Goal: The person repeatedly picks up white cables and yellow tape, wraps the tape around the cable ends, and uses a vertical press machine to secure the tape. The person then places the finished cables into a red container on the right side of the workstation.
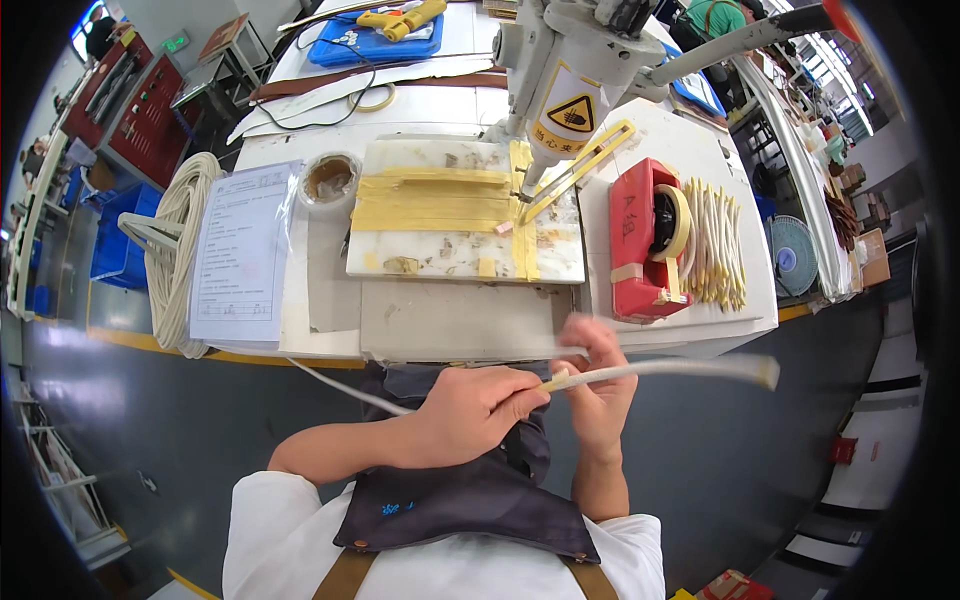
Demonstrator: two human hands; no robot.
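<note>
A white cord (690, 367) crosses in front of my body, below the table's front edge. My left hand (480, 412) is closed around it, thumb and fingers pressed together. Just past those fingers, a piece of yellowish tape (556, 381) sits on the cord. My right hand (597, 392) is at this taped spot, its thumb by the tape and its upper fingers curled and smeared by motion. Whether they grip anything is unclear. The cord's free end, yellowish at the tip, sticks out to the right. On the left, the cord runs back toward the table edge.
On the table are a coil of white cord (180, 255), a printed sheet (240, 255), a tape roll (329, 180), and a taped white board (460, 255) under a grey press (570, 90). A red tape dispenser (630, 240) stands beside several cut cord pieces (715, 245).
</note>
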